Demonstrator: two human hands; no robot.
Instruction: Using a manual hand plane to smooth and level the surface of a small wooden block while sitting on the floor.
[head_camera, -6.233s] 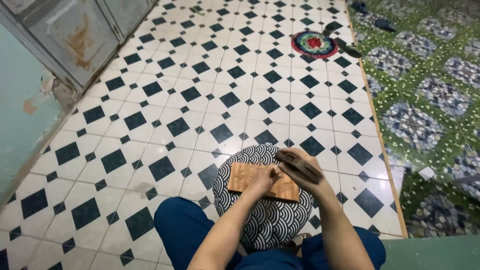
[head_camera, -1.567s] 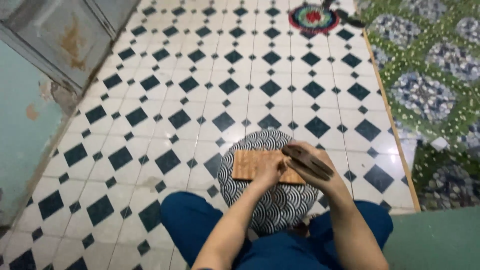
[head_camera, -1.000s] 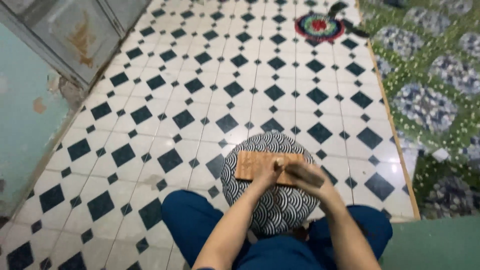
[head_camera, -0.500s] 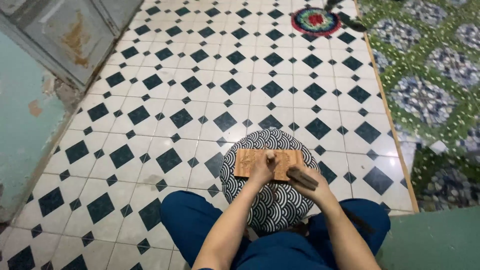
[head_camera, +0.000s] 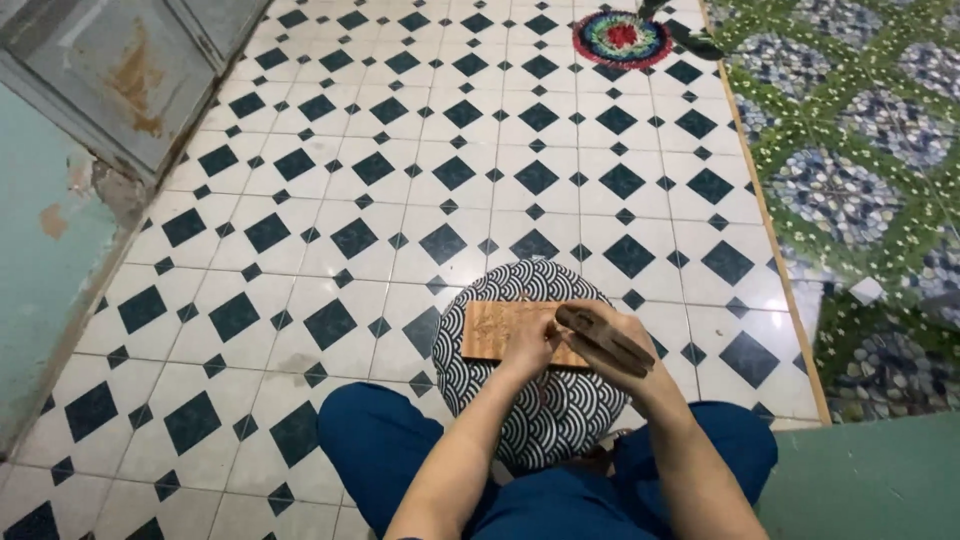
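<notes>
A flat rectangular wooden board (head_camera: 500, 330) lies on a round cushion with a dark wave pattern (head_camera: 540, 410), which sits on the tiled floor between my knees. My left hand (head_camera: 532, 342) presses down on the board's right half, fingers curled. My right hand (head_camera: 625, 335) is closed around a dark brown block-shaped tool (head_camera: 605, 335) held over the board's right end. Whether the tool touches the wood is hidden by my fingers. My legs in blue trousers (head_camera: 375, 445) frame the cushion.
Black-and-white diamond tiles (head_camera: 400, 200) cover the floor ahead. A green floral-tiled area (head_camera: 860, 180) lies to the right behind a thin strip. A round multicoloured mat (head_camera: 622, 38) lies far ahead. A worn grey door (head_camera: 130, 70) and a teal wall (head_camera: 40, 280) stand at left.
My right hand with the dark tool has shifted back and forth over the board's right end. My left hand has stayed on the board. The view has moved slightly.
</notes>
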